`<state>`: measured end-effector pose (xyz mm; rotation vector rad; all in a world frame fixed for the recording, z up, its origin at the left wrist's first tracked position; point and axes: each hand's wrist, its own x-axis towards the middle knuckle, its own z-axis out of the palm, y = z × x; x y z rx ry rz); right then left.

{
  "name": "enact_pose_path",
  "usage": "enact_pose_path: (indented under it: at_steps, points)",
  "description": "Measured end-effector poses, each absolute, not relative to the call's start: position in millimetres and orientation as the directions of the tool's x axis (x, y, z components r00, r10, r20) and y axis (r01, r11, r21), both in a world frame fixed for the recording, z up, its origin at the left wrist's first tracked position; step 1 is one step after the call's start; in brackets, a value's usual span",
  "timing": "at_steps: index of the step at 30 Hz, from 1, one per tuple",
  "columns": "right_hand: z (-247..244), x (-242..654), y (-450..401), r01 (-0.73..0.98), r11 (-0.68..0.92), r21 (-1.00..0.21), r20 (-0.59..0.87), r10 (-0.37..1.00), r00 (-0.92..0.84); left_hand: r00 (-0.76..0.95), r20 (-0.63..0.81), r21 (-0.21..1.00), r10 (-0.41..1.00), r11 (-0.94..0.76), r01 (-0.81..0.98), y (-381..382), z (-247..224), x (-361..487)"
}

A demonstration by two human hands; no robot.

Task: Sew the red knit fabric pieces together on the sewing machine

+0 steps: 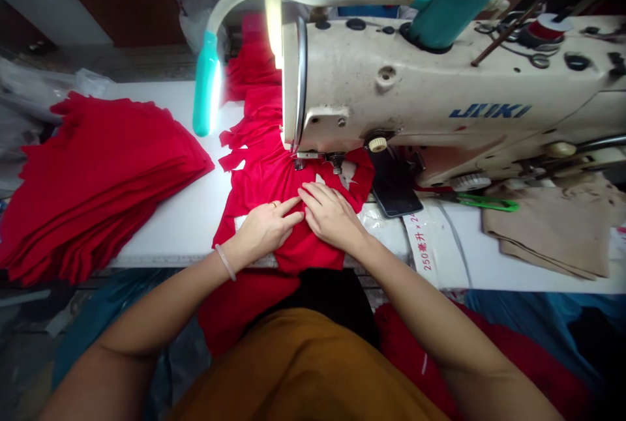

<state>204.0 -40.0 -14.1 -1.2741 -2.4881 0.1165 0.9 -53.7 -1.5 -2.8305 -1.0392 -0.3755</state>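
Note:
Red fabric (254, 176) lies gathered and wrinkled on the sewing machine bed, running under the presser foot (299, 163). My left hand (267, 227), with a ring and a pale bracelet, is on the cloth in front of the needle area; its thumb and forefinger come together on a bit of the fabric. My right hand (332, 212) lies on the same cloth with fingers stretched out flat, its fingertips meeting those of my left. The cream sewing machine (372, 95) stands just beyond both hands. Some cloth hangs over the table's front edge.
A stack of red cut pieces (107, 173) lies at left. A lit teal lamp (206, 85) hangs beside the machine head. To the right are a black phone (395, 180), green-handled snips (489, 202) and folded beige cloth (552, 232). A red thread spool (542, 29) sits on top.

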Motion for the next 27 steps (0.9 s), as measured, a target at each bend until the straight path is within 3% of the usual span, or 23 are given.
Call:
enact_pose_path:
  at_steps: [9, 15, 23, 27]
  points:
    - [-8, 199, -61, 0.755, 0.612, -0.236, 0.382, 0.772, -0.508, 0.681, 0.256, 0.006, 0.686, -0.706, 0.708, -21, -1, -2]
    - [-13, 198, -74, 0.753, 0.640, -0.154, 0.431, 0.729, -0.532, 0.685, 0.237, 0.017, 0.689, -0.708, 0.706, 6, -3, -6]
    - [-15, 184, -40, 0.820, 0.554, -0.141, 0.331, 0.807, -0.488, 0.660, 0.245, 0.113, 0.710, -0.697, 0.708, 42, 0, -11]
    - [0, 189, -32, 0.686, 0.681, -0.256, 0.251, 0.732, -0.633, 0.599, 0.228, 0.153, 0.768, -0.636, 0.757, 44, 5, -19]
